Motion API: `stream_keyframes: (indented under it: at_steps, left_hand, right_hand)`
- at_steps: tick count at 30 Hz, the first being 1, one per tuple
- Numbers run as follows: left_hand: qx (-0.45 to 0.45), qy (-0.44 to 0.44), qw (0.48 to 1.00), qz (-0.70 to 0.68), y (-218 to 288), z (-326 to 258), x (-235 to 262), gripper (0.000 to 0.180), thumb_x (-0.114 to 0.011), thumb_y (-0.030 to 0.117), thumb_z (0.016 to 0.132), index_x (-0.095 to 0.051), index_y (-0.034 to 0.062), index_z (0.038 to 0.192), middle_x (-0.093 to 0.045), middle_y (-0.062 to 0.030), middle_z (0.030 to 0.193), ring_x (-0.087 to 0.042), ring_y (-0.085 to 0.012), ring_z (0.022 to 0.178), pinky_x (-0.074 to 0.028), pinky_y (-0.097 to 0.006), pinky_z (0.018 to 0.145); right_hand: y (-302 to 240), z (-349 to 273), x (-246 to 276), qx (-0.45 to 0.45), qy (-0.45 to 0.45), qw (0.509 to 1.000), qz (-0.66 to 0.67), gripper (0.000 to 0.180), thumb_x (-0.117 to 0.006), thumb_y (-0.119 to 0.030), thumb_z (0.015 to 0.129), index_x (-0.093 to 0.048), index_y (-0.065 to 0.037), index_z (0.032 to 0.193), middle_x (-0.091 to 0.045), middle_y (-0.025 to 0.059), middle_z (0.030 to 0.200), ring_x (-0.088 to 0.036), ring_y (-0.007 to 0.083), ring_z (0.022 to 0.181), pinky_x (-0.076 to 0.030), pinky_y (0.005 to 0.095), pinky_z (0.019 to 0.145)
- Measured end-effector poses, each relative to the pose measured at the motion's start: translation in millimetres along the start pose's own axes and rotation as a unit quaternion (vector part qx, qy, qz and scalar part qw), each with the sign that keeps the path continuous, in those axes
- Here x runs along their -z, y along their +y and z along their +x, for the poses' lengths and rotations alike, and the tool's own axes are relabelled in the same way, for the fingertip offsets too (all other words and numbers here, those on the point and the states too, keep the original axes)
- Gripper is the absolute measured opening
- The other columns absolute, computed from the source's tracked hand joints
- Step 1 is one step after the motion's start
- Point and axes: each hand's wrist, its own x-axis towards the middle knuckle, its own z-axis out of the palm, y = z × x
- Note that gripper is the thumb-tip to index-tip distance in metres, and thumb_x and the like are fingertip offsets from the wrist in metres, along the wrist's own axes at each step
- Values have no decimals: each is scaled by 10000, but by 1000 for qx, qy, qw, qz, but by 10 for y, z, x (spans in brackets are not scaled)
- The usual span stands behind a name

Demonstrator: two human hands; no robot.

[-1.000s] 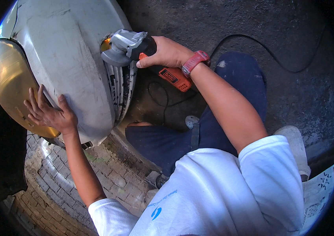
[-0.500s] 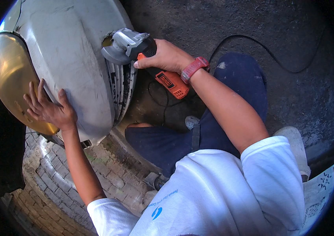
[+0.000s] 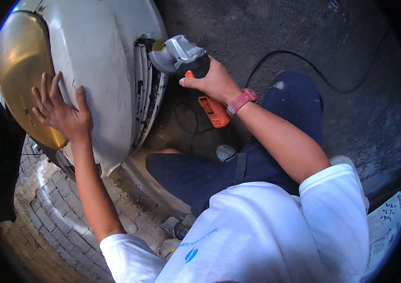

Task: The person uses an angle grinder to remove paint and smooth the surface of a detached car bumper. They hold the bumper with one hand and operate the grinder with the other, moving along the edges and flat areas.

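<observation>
My right hand (image 3: 214, 81) is wrapped round the dark body of an angle grinder (image 3: 213, 112), which has an orange rear housing and a silver gear head. The grinder's guard and disc side lies close to the dark slotted grille (image 3: 144, 89) at the right edge of a white car bumper (image 3: 99, 61); whether the disc touches it I cannot tell. With fingers spread, my left hand (image 3: 68, 111) rests at the border between the bumper and a yellowed headlight (image 3: 23, 75). Nothing is in that hand. The grille shows scraped black and white patches.
A black power cord (image 3: 304, 57) curls over the dark floor (image 3: 276, 23) at the right. Grey paving bricks (image 3: 63, 203) lie below the car at the lower left. My bent knees (image 3: 299, 94) are close beneath the grinder. A printed sheet (image 3: 389, 221) lies at the lower right.
The grinder has moved right in my right hand, off the bumper's face, so more of the grille shows. My left hand stays spread on the car.
</observation>
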Motion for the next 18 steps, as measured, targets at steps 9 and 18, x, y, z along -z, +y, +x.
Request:
stream_keyframes:
  at_steps: [9,18]
  left_hand:
    - [1,36,999,-13,2,-1,-45,596,-648,663,1017,-605,381,1540,-467,45,1722,-260,-271,1681,-30,-594,1356]
    - [0,52,999,-5,-5,9,-60,598,-657,685,1006,-629,377,1518,-496,56,1705,-292,-270,1671,-57,-589,1356]
  right_hand:
    - [-118,387,3,59,35,993,-96,947,-984,-495,706,-633,82,1370,-736,292,1319,-737,416,1224,-573,459,1065]
    - [-149,555,49,47,-50,994,-85,796,-965,-504,747,-734,21,1297,-788,208,1232,-764,322,1131,-577,430,1031]
